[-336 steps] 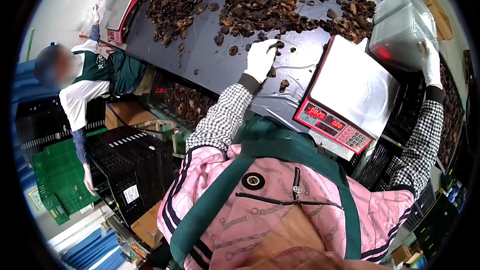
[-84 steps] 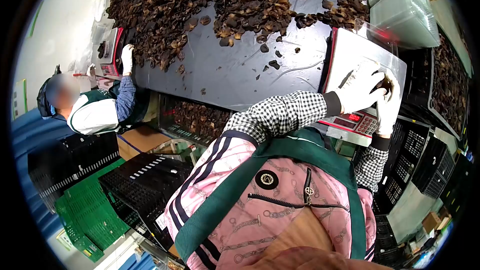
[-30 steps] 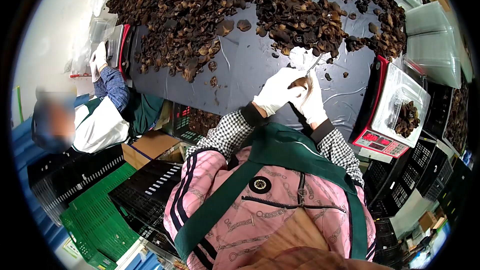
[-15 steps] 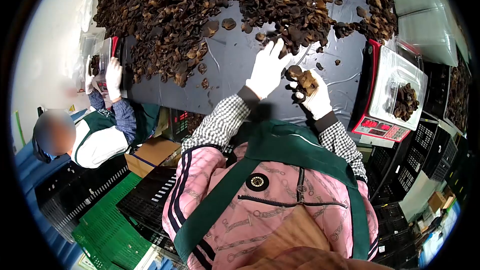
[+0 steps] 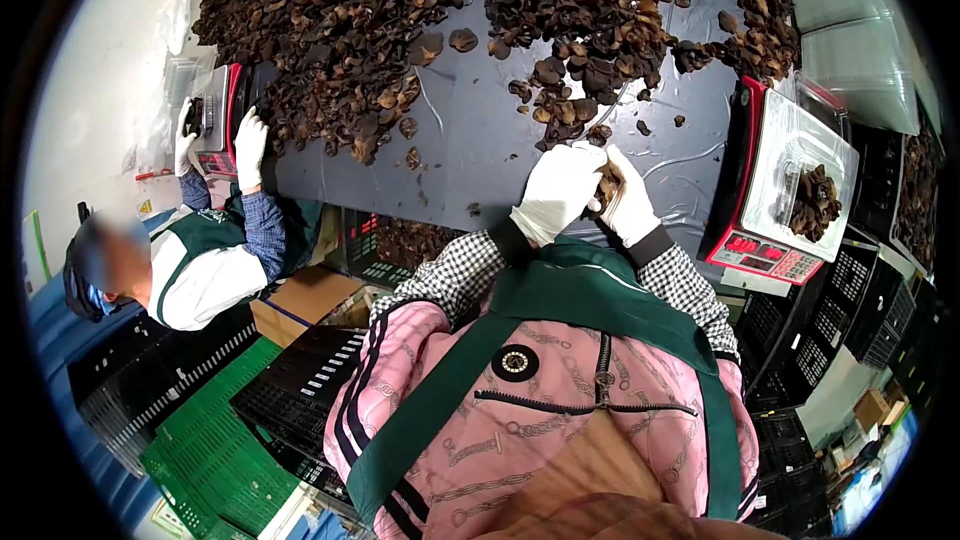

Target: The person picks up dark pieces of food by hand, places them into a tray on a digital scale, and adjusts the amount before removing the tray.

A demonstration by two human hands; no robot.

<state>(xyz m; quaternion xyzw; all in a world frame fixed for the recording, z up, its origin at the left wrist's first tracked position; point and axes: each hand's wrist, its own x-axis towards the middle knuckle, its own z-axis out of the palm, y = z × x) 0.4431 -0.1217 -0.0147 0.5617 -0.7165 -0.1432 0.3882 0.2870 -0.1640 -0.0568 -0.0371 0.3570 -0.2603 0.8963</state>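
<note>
My gloved left hand [image 5: 560,192] and gloved right hand [image 5: 628,202] meet over the near edge of the dark table. Between them are brown wood ear mushrooms [image 5: 604,186], mostly covered by the fingers. The right hand is closed around them. Fingers of the left hand are bent against the same bunch, and what lies under them is partly hidden. Just beyond the hands, loose wood ear mushrooms [image 5: 565,110] trail from the larger pile. To the right, a red-edged scale [image 5: 775,165] carries a clear tray with a clump of mushrooms [image 5: 815,202] in it.
A broad mushroom heap [image 5: 330,30] covers the table's far left. Stacked clear trays [image 5: 858,45] stand at the right. A co-worker [image 5: 205,265] at the left has gloved hands by another scale [image 5: 222,120]. Black crates [image 5: 835,290] and a green crate [image 5: 215,445] flank me.
My left hand has drawn back from the pile to meet my right hand at the mushrooms. Several mushrooms now lie nearer on the table. The co-worker's hands have shifted slightly.
</note>
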